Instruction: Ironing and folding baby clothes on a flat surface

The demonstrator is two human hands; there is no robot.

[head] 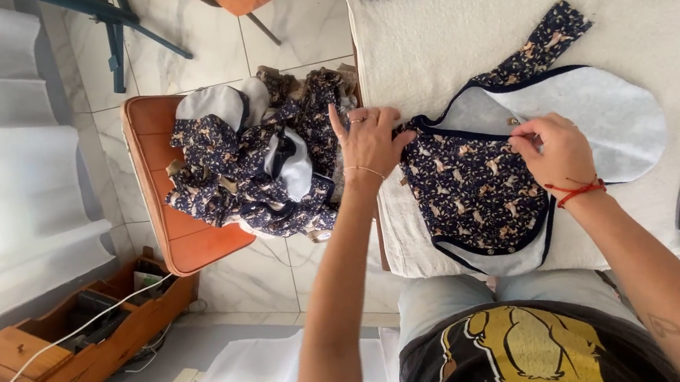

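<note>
An orange chair just beside the white padded table held a heap of navy print fabric pieces. On the table lay a print bib w/ grey lining. Left hand pinched its edge nearest the chair; right hand fingers closed on its middle edge.

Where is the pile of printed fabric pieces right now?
In the head view, the pile of printed fabric pieces lies on the orange chair, left of the padded table, just beyond the left hand.
</note>
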